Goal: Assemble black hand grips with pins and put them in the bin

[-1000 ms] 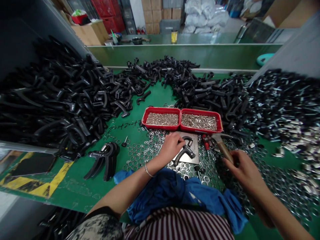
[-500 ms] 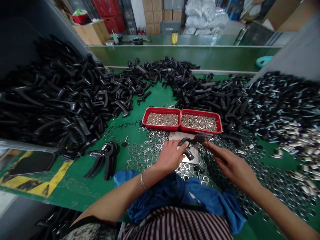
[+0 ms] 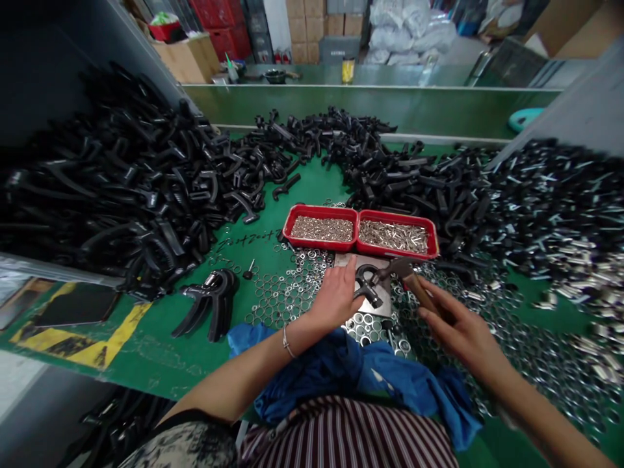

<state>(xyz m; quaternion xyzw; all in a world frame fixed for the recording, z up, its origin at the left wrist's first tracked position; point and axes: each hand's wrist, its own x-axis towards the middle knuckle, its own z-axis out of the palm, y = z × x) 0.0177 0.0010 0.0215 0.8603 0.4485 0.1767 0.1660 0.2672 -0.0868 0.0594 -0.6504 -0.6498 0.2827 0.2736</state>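
Observation:
My left hand (image 3: 335, 296) rests on a steel plate (image 3: 381, 302), its fingers pressing a black plastic grip piece (image 3: 368, 289) with a small metal fitting. My right hand (image 3: 461, 331) holds a wooden-handled hammer (image 3: 422, 292) by its handle. The hammer's metal head (image 3: 400, 268) sits just right of the black piece; I cannot tell whether they touch. Beyond the plate stands a red two-part tray (image 3: 322, 209), with small silver rings in its left compartment and short silver pins in its right.
Heaps of black grip pieces (image 3: 121, 188) cover the left and back of the green work mat (image 3: 312, 182). A black-and-silver heap (image 3: 550, 208) lies to the right. Loose steel washers (image 3: 280, 292) surround the plate. Assembled spring hand grips (image 3: 209, 304) lie at left, and a blue cloth (image 3: 341, 370) covers my lap.
The hammer has swung left from the right of the plate, bringing its head close to the black piece. My left hand has shifted slightly on the piece.

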